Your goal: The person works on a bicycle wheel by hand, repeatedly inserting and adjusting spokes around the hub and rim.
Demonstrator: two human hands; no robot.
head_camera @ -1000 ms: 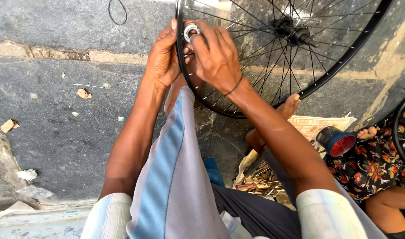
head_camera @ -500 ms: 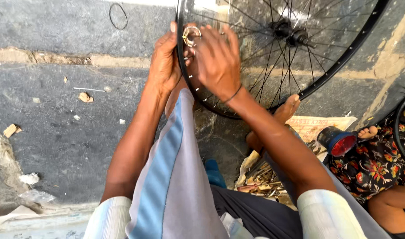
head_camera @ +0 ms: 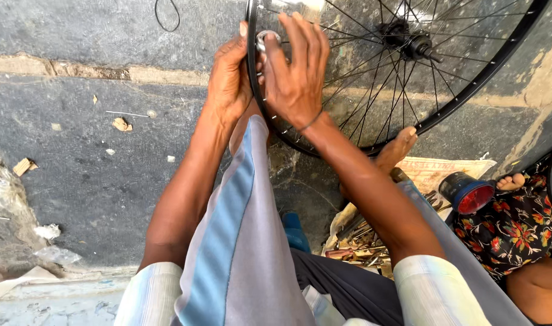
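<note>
Fingers of my right hand (head_camera: pixel 295 78) now pinch the small metal ring (head_camera: pixel 266 40) higher on the rim (head_camera: pixel 255 102), left hand (head_camera: pixel 229 75) still gripping it.

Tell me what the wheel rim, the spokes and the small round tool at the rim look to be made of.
Wheel rim: likely metal, matte black coating. Spokes: thin dark wire, probably steel, with pale nipples at the rim. Small round tool, between left hand and right hand: bare silvery metal, shiny.
</note>
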